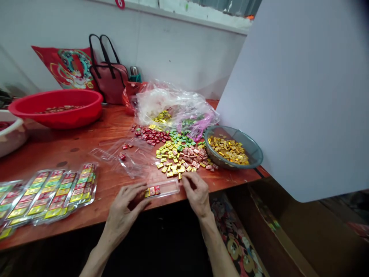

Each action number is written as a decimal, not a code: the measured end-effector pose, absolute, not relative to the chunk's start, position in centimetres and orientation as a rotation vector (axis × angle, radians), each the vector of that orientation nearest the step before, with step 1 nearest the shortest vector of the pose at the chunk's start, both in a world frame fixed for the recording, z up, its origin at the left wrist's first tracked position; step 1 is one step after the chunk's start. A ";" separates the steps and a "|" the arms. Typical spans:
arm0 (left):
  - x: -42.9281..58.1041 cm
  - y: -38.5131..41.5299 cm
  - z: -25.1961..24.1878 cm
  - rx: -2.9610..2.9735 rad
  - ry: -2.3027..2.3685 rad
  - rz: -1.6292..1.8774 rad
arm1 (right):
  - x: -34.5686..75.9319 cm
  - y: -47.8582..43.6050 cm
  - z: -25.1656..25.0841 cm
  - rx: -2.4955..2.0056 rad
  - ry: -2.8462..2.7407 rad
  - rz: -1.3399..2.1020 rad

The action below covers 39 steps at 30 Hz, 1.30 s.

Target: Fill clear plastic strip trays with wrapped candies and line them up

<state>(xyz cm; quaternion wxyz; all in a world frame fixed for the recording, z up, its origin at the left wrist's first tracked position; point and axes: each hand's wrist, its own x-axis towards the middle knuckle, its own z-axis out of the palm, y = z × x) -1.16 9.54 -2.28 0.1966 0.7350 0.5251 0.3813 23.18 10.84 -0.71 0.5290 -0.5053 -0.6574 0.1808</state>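
A long clear plastic tray lies near the table's front edge, with a few small foil-wrapped blocks, yellow and red, in its left end. My left hand grips that left end between thumb and fingers. At the tray's right end, my right hand is pinched on a small yellow foil-wrapped block. Just beyond the tray spreads a loose pile of similar blocks: yellow ones, pink ones, green ones and dark red ones.
Filled clear trays lie overlapping at left. Bare plastic trays sit mid-table. A grey bowl holds gold blocks; a red basin stands back left. Plastic bags and a handbag are behind. A white panel rises at right.
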 end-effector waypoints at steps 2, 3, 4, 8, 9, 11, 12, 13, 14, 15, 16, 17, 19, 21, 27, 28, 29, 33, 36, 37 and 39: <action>-1.2 9.6 -2.4 2.064 1.470 1.077 | 24.0 11.8 0.0 -1.273 -1.564 0.409; -1.2 9.6 -2.4 2.069 1.470 1.082 | 24.4 12.3 0.6 -1.285 -1.580 0.382; -1.2 9.6 -2.5 2.073 1.470 1.084 | 24.8 12.7 1.2 -1.288 -1.602 0.347; -1.2 9.5 -2.5 2.083 1.465 1.089 | 26.7 14.1 4.0 -1.272 -1.653 0.210; -1.2 9.5 -2.5 2.083 1.465 1.093 | 27.1 14.4 4.4 -1.271 -1.670 0.197; -1.1 9.5 -2.5 2.082 1.469 1.103 | 27.5 15.0 4.8 -1.270 -1.726 0.196; -1.1 9.5 -2.5 2.081 1.473 1.110 | 27.5 15.3 4.6 -1.266 -1.765 0.208; -1.1 9.5 -2.5 2.080 1.480 1.115 | 27.2 15.6 4.3 -1.258 -1.809 0.229; -1.0 9.5 -2.5 2.079 1.485 1.119 | 26.8 15.8 3.8 -1.247 -1.851 0.249; -1.0 9.5 -2.5 2.078 1.489 1.121 | 26.3 16.1 3.1 -1.239 -1.890 0.264; -1.0 9.5 -2.5 2.078 1.490 1.123 | 25.7 16.3 2.4 -1.234 -1.927 0.270; -1.0 9.5 -2.5 2.078 1.491 1.120 | 25.2 16.4 1.8 -1.241 -1.958 0.269; -1.0 9.5 -2.4 2.078 1.486 1.113 | 24.7 16.7 0.7 -1.295 -1.991 0.248; -1.0 9.5 -2.3 2.079 1.482 1.110 | 24.8 16.8 0.1 -1.387 -1.987 0.206; -0.9 9.4 -2.4 2.086 1.490 1.107 | 23.9 16.5 1.0 -1.442 -1.957 0.036; -0.9 9.4 -2.4 2.086 1.494 1.111 | 23.1 16.5 1.2 -1.410 -2.011 0.037; -0.9 9.4 -2.4 2.087 1.498 1.112 | 22.3 16.5 1.3 -1.388 -2.078 0.030; -0.9 9.4 -2.6 2.105 1.502 1.106 | 19.7 17.0 1.0 -1.460 -2.255 -0.055; -0.9 9.4 -2.6 2.134 1.492 1.112 | 19.3 17.4 0.6 -1.487 -2.253 -0.020; -0.9 9.4 -2.6 2.142 1.489 1.115 | 19.4 17.5 0.6 -1.475 -2.245 0.016; -0.9 9.4 -2.5 2.152 1.485 1.121 | 19.8 17.6 0.5 -1.447 -2.210 0.119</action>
